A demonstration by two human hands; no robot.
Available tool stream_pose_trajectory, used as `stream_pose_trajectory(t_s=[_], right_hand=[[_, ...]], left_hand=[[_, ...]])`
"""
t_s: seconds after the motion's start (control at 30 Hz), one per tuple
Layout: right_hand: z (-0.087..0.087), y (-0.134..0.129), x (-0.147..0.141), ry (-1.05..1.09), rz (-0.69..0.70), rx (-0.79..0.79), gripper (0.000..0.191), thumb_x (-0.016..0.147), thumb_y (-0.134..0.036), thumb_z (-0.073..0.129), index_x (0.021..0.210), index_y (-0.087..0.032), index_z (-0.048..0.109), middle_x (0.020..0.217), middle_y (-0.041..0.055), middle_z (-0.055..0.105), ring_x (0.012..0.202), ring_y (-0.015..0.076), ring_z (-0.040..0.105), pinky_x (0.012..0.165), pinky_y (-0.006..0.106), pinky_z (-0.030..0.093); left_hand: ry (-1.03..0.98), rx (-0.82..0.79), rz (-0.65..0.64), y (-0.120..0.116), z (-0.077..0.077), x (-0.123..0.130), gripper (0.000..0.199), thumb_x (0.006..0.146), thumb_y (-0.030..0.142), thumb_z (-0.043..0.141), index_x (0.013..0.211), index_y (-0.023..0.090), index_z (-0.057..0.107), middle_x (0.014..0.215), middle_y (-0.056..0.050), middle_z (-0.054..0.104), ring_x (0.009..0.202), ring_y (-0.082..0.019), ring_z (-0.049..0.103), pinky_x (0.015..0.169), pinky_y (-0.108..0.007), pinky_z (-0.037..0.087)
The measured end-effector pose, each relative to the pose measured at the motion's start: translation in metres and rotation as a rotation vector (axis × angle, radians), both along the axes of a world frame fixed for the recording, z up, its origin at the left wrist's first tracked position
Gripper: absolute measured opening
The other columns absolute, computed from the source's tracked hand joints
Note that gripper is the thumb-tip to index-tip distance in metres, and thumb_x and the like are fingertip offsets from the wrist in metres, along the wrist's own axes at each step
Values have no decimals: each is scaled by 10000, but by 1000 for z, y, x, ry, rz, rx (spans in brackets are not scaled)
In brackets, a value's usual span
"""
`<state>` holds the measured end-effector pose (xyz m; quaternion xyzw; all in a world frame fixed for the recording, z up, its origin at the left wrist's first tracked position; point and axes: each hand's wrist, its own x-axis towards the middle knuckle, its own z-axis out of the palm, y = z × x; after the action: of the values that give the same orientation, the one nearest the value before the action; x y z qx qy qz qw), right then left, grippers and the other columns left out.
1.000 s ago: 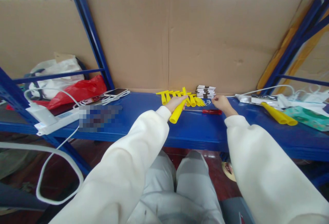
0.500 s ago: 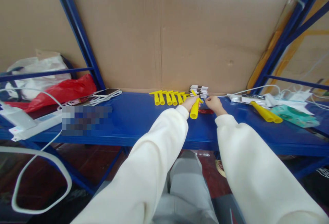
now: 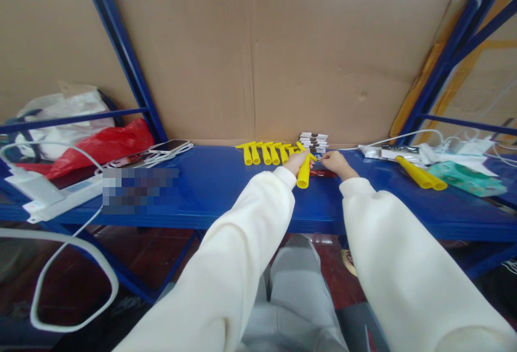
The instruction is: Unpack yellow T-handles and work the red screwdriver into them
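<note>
My left hand [image 3: 295,162] is closed around a yellow tapered tube [image 3: 303,177], its wide round mouth towards me. Close by on the right, my right hand [image 3: 336,163] has its fingertips pinched together by the tube's far end. Anything between those fingers is too small to make out. Behind the hands rises a stack of small white packets with dark bands [image 3: 314,139]. A flat red item [image 3: 325,173] lies under my hands, partly hidden. Several more yellow tubes [image 3: 266,154] stand in a row to the left, wide ends facing me.
Two yellow tubes [image 3: 420,173] lie at the right beside a green packet [image 3: 464,177]. On the left are a white power strip [image 3: 67,197], a phone [image 3: 173,145] with cables and a red bag [image 3: 105,144]. A cardboard sheet [image 3: 315,66] backs the blue shelf [image 3: 218,195].
The tube in my left hand has turned slightly, its mouth a little lower and further left. My right fingers have shifted slightly. The whole view has also moved a little.
</note>
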<state>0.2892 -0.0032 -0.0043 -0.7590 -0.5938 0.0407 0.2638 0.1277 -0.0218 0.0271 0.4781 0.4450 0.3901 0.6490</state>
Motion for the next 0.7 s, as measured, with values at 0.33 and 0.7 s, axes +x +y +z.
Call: stream_pose_trajectory(t_s=[0.33,0.7], right_hand=[[-2,8,-1,48,110,-99,305,839,-317,618,1033,-186,814,1089,125,779,1096,263,688,990,355,486],[-7,14,7,-19,151,-35,316,844,-303,590,1050,-213,812,1122,103,777,1079,253,694,993,358,496]], left_hand=[[169,273,75,-3,15,-54,258,1012,237,509,801,143,623,439,51,497,353,-73,442,434,-189,387],[471,725,243,8,17,-127,339,962,254,574,632,174,563,476,52,500,404,-86,482,460,-195,359]])
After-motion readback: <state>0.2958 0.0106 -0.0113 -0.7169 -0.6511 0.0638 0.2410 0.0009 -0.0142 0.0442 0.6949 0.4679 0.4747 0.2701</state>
